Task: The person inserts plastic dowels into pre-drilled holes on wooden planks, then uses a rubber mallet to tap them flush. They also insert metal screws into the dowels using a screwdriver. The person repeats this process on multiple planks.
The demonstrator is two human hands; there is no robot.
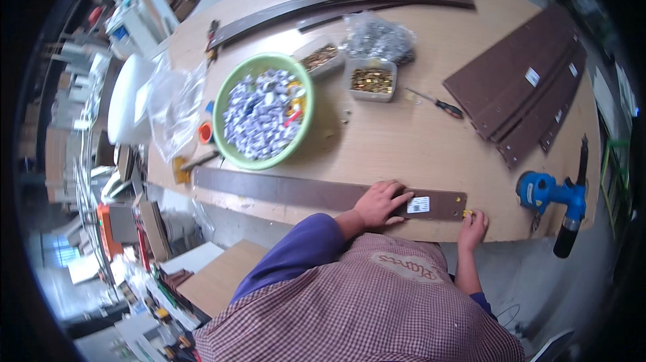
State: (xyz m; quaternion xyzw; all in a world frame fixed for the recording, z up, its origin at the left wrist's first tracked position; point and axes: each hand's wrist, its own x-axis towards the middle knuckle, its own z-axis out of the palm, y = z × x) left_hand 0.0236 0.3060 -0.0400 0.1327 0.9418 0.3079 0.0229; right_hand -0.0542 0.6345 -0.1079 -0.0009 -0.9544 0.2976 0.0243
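Note:
A long dark-brown board [289, 192] lies flat along the near edge of the table, with a white label [418, 204] near its right end. My left hand [381, 204] rests on the board just left of the label, fingers spread. At the board's right end, my right hand [474, 229] pinches a small yellow fitting [468, 213] beside the near corner hole. Another small yellow fitting [458, 199] sits at the far corner of that end. The fittings are too small to make out in detail.
A green bowl [307, 120] holds many small white packets. Behind it stand tubs of brass-coloured fittings [372, 81] and a plastic bag of hardware [380, 35]. A screwdriver [447, 107], stacked brown boards [511, 86], a blue power driver [552, 194] and a mallet [182, 169] lie around.

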